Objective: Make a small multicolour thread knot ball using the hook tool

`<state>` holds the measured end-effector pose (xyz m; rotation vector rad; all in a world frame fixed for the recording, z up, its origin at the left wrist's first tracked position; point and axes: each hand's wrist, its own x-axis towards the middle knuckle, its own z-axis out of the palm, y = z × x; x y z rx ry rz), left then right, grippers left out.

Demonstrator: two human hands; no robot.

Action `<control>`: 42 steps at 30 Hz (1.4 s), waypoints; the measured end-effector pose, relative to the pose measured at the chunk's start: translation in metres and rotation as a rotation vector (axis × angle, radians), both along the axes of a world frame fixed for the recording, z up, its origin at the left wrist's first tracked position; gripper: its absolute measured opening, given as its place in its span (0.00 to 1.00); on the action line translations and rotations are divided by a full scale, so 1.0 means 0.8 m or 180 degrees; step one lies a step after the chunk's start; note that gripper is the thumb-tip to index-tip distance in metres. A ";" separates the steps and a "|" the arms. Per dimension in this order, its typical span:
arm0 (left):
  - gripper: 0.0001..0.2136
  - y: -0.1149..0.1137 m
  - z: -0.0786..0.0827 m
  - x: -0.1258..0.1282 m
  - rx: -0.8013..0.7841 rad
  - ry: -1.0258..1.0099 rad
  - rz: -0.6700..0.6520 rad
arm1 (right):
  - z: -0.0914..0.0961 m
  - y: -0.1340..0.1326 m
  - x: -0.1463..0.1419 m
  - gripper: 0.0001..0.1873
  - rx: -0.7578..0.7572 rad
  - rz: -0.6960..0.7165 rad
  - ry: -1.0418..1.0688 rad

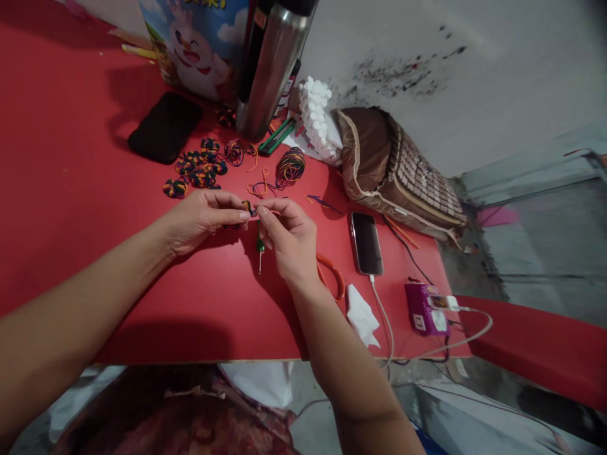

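Note:
My left hand [202, 218] and my right hand [290, 237] meet over the red table [71, 189], both pinching a small multicoloured yarn piece [248, 207] between their fingertips. My right hand also holds a crochet hook with a green grip [260, 248], its metal tip pointing down toward me. Several finished little yarn pieces [196, 169] lie in a cluster just beyond my left hand. A small ball of the same variegated yarn [290, 165] rests behind my right hand, with loose strands [260, 186] trailing from it.
A black pouch [165, 126], a steel flask [270, 66] and a cartoon-printed bag [194, 44] stand at the back. A brown bag [393, 167] lies at the right. A phone [366, 242] on a cable, a purple charger [424, 308], orange scissor handles [332, 273] and a tissue [361, 314] lie near the right edge.

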<state>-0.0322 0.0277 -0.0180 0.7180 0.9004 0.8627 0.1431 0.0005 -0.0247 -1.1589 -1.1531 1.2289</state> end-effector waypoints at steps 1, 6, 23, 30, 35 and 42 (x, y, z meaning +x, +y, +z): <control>0.11 -0.001 0.000 0.001 -0.0012 0.0012 0.0030 | 0.000 0.000 0.000 0.12 0.0012 0.0035 -0.0036; 0.09 -0.001 -0.002 0.002 0.0192 0.0127 0.0056 | 0.001 -0.003 -0.001 0.16 0.0030 0.0146 -0.0141; 0.04 -0.005 -0.001 0.003 0.1142 0.0733 0.0005 | -0.017 -0.013 -0.020 0.13 0.0431 0.0234 0.0315; 0.07 0.000 -0.007 0.001 0.0965 0.0681 0.0117 | -0.004 -0.007 -0.009 0.13 0.0114 -0.0093 0.0369; 0.08 0.000 -0.007 0.000 0.1044 0.0758 0.0214 | -0.001 -0.003 -0.007 0.19 0.0087 -0.0032 0.0192; 0.06 -0.002 -0.006 0.005 0.1189 0.0902 0.0135 | -0.012 -0.002 -0.010 0.14 0.0181 0.0301 -0.0180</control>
